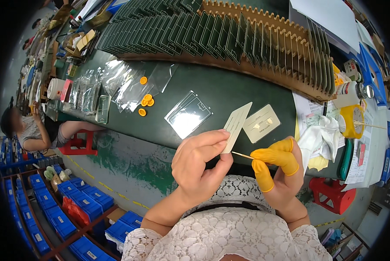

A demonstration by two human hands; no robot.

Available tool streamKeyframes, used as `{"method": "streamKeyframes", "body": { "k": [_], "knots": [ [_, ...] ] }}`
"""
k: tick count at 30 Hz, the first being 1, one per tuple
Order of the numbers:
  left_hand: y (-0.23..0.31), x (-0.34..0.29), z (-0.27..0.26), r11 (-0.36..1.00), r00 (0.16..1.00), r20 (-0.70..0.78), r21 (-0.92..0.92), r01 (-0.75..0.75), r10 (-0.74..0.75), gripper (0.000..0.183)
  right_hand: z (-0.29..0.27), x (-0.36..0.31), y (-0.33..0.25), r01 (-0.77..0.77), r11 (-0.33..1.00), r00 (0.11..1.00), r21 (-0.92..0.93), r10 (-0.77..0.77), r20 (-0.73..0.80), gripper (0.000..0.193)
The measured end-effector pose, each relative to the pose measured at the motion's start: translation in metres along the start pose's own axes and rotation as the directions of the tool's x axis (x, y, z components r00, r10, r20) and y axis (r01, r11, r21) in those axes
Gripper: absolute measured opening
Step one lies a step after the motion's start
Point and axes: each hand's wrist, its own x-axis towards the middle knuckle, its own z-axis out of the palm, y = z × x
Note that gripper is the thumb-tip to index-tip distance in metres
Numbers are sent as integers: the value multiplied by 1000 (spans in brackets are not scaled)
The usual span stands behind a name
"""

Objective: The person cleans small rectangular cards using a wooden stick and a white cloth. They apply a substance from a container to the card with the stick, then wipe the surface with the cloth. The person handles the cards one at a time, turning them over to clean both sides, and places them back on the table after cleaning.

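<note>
Between the thumb and fingers of my left hand [201,163] is a cream-coloured card [237,126], tilted up off the table. My right hand [282,167] wears yellow finger cots and pinches a thin wooden stick [243,155]. The stick's tip points at the card's lower edge, close to my left thumb; whether it touches cannot be told. A second cream card [262,123] with rounded corners lies flat just beyond. Left of it, a clear bag with green-lined cards [189,114] rests on the green table.
Long cardboard racks [264,71] hold many upright dark green cards [169,37]. Loose orange finger cots [147,101] lie near clear plastic bags [125,82]. At right are a white cloth [323,138], yellow tape [352,121] and a bottle [348,93]. A seated person [36,130] is at left.
</note>
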Motion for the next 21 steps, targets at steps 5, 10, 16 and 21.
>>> {"method": "streamKeyframes", "body": {
  "k": [5,10,16,21],
  "knots": [
    [0,0,1,1000,1000,-9,2,-5,5,28,2,1,0,-3,1000,1000,0,3,-11,25],
    [0,1,1,1000,1000,-3,7,0,0,27,2,1,2,0,1000,1000,1,0,-7,25],
    [-6,0,5,1000,997,-79,-10,-25,24,29,3,-1,0,-23,1000,1000,7,23,-13,26],
    [-1,0,2,1000,1000,-8,1,2,-2,27,3,-1,2,-16,1000,1000,-10,15,-24,27]
  ]
}}
